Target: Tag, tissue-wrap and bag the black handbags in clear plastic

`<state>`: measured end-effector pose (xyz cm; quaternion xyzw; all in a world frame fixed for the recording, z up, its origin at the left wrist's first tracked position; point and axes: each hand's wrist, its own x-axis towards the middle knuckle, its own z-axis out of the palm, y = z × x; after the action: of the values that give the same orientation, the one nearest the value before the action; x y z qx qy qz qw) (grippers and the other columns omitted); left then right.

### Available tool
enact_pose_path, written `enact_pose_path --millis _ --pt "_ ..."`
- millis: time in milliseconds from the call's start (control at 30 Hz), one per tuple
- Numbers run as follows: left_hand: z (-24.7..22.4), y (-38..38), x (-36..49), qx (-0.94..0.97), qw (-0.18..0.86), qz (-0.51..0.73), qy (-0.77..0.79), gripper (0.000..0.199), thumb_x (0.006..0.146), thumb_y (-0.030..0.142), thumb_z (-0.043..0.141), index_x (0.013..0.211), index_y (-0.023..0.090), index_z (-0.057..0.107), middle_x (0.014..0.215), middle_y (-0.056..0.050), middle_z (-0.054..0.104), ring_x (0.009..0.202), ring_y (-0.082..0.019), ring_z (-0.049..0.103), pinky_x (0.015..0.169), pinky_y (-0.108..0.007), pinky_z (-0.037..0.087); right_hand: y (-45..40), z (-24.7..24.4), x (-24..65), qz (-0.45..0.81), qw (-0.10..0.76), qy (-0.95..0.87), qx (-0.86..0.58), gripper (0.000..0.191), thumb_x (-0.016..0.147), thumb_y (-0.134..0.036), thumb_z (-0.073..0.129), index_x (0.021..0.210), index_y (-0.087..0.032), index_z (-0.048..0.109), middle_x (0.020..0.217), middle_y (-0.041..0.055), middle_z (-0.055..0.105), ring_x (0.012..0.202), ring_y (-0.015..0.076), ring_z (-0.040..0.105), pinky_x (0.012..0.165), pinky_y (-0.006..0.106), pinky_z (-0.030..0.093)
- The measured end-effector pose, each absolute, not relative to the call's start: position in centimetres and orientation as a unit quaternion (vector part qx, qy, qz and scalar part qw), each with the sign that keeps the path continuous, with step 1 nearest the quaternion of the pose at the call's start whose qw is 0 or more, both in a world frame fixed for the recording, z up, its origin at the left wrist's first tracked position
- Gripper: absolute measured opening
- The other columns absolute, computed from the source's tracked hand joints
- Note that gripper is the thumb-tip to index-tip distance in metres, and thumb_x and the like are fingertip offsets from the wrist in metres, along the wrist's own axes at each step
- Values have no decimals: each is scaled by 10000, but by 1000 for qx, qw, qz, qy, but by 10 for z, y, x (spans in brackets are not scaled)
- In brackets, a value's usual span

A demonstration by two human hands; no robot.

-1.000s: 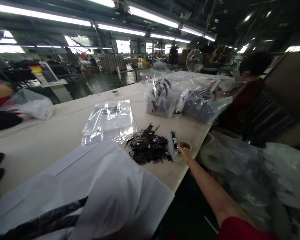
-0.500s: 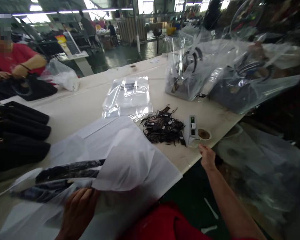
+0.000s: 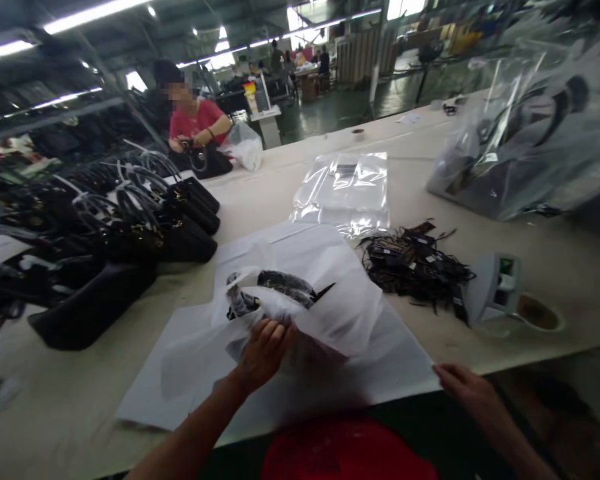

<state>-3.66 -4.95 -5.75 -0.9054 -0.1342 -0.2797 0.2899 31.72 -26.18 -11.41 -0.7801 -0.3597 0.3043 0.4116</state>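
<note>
My left hand (image 3: 266, 350) is closed on white tissue paper (image 3: 345, 313) gathered around a dark handbag. The bag's plastic-wrapped handles (image 3: 285, 285) stick out above the fingers; most of its body is hidden by paper. Underneath lies a larger white paper sheet (image 3: 300, 240). Near that sheet's right corner, at the table edge, is my right hand (image 3: 463, 383), thumb and fingers pinched together. Whatever they hold, if anything, is too small to make out. Beyond it stands a grey tape dispenser (image 3: 483, 283) with a tape roll (image 3: 537, 312) beside it.
A heap of black tags (image 3: 415, 263) lies left of the dispenser. Clear plastic bags (image 3: 347, 190) are stacked behind the paper. Black handbags (image 3: 180, 233) crowd the left; a bagged handbag (image 3: 515, 147) stands at right. Across the table a co-worker (image 3: 200, 123) in red handles a black bag.
The view has swung left. My right hand has left the tape dispenser and come to the paper's right corner. My left hand still grips the paper around the bag.
</note>
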Motion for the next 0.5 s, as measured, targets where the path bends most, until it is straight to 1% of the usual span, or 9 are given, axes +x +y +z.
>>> enact_pose_path --millis 33,100,133,167,233,333,400,500 --pt "-59 -51 -37 -904 290 -280 -140 379 832 26 460 1192 116 540 895 -78 590 986 -210 553 969 -414 414 -258 -106 283 352 408 -390 -746 437 667 -613 555 660 -184 637 585 36 595 565 173 541 540 276 448" --pt "-59 -54 -38 -903 286 -285 -145 387 837 18 435 1201 109 534 910 -81 586 987 -215 552 970 -422 416 -242 -86 215 477 406 -468 -624 362 738 -530 569 696 -174 624 619 9 574 595 137 507 573 244 425" --pt "-59 -55 -38 -904 281 -288 -146 389 842 16 418 1204 103 531 920 -84 585 992 -218 551 973 -424 415 -230 -74 184 504 417 -483 -582 339 768 -499 561 706 -170 616 631 1 563 607 123 493 584 233 411" --pt "-58 -56 -38 -905 276 -290 -145 385 851 19 400 1205 96 529 930 -86 583 1001 -221 549 978 -423 414 -217 -63 157 512 448 -478 -556 333 791 -485 545 706 -168 601 618 -8 537 591 109 465 564 222 390" --pt "-59 -57 -39 -906 266 -298 -139 360 876 46 371 1198 78 528 938 -88 579 1021 -227 543 985 -421 416 -188 -44 118 506 513 -452 -525 320 798 -476 548 732 -165 591 626 -14 525 594 99 452 565 214 378" --pt "-63 -55 -43 -907 240 -325 -121 318 892 87 386 1173 48 530 936 -94 578 1044 -235 533 994 -425 424 -150 -31 86 462 595 -379 -538 342 770 -498 575 711 -160 581 592 -25 501 561 91 431 546 215 367" --pt "-67 -52 -47 -910 214 -339 -104 299 883 82 411 1152 41 534 954 -103 583 1070 -244 525 1001 -435 426 -132 -33 75 427 620 -333 -568 372 746 -522 588 675 -157 577 548 -36 476 516 84 396 506 217 345" --pt "-74 -48 -54 -921 181 -336 -80 299 867 63 422 1143 32 531 1024 -131 586 1142 -262 492 1011 -438 430 -115 -42 65 383 617 -282 -627 422 693 -567 615 620 -153 576 477 -41 459 462 86 379 451 226 314"
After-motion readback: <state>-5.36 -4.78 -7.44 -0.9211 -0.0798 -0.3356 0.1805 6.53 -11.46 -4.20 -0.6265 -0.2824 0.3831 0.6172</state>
